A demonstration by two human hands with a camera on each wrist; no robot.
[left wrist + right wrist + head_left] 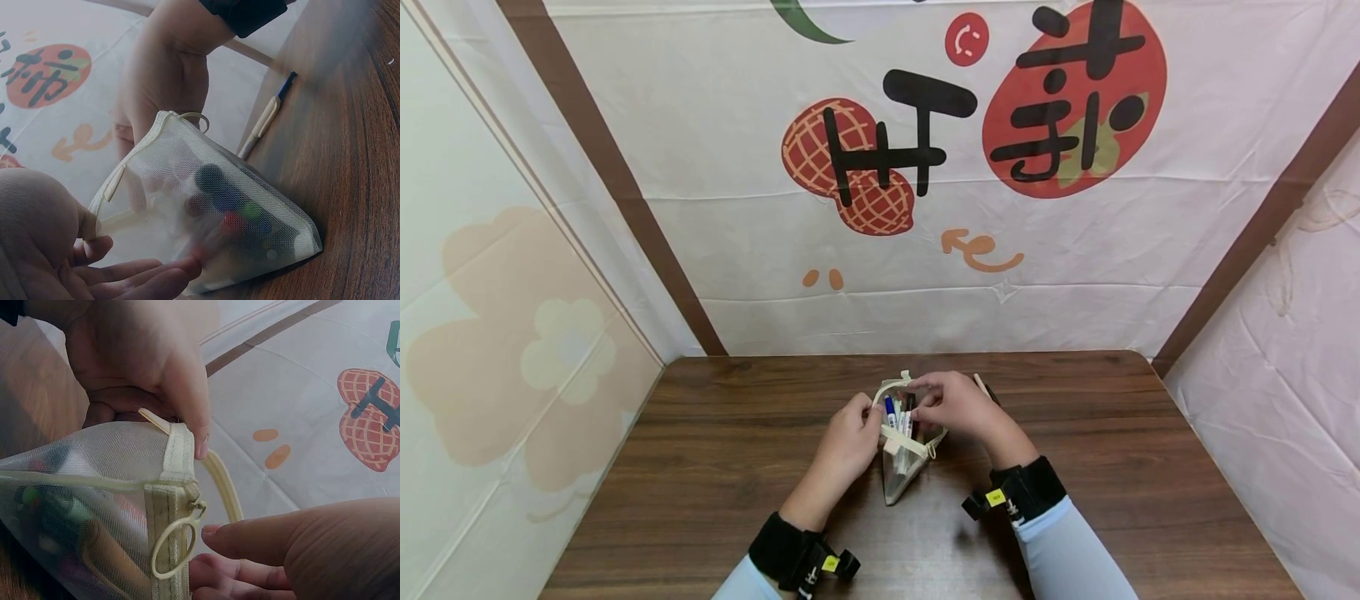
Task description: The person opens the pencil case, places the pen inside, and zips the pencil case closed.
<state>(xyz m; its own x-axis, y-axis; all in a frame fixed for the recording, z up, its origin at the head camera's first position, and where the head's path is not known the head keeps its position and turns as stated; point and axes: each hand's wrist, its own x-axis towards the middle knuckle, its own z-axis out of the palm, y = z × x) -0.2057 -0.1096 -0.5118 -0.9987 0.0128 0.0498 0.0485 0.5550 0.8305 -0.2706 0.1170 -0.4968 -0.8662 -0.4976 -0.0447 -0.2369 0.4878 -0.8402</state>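
Observation:
A see-through mesh pencil case (pixel 898 487) with cream zip edging lies on the table, its top unzipped. Inside are a blue-capped marker (pixel 891 408) and several other pens, which show blurred through the mesh in the left wrist view. My left hand (pixel 853 433) pinches the case's left zip edge between thumb and fingers. At the opposite side of the opening is my right hand (pixel 958 407), thumb and fingers apart; in the right wrist view its fingers (pixel 240 572) reach behind the near zip edge, tips partly hidden. A ring-shaped zip pull (pixel 175 548) hangs at the case's end.
Behind my right hand, a slim cream and dark pen-like item (pixel 269 122) lies on the table. The brown wooden table (pixel 730 483) meets a white printed cloth (pixel 925 321) at its far edge. Cloth walls stand at both sides.

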